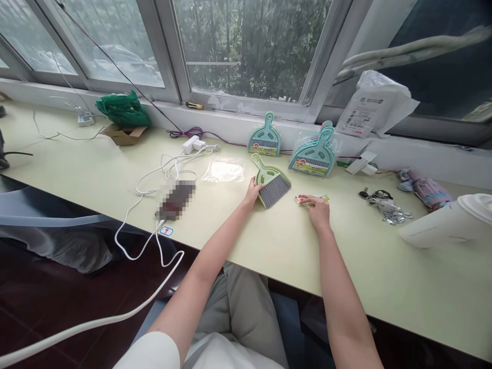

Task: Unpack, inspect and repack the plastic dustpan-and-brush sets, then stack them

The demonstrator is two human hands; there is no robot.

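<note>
Long pale yellow counter (292, 246) under a row of windows (246, 46). Big white jug (449, 220) lying on its side at the far right of the counter. White plastic bag (374, 105) with a label up on the sill. Green bag (123, 110) on a small brown box (123, 134) at the far left. White cable (149, 215) looping across the counter and down over its edge. Stack of blue-green dustpans (315, 151) in wrappers, leaning at the back, with one more dustpan (264, 137) just to its left. Clear plastic wrapper (223, 170) lying flat and shiny near the cable. Pink and blue cloth bundle (425, 188) at the right, and a bunch of keys (384, 204) beside it.

Small green hand brush (272, 182) with grey bristles, lying between the two hands, handle pointing to the back. Left hand (253, 193) touching the left edge of the brush, fingers curled against it, thumb near the bristles; cannot tell whether gripping it or only resting there. Right hand (317, 207) well right of the brush, flat and open, fingertips pressing down on a little printed paper card (312, 199). Card flat on the counter, just right of the bristles, partly hidden under the fingers.
</note>
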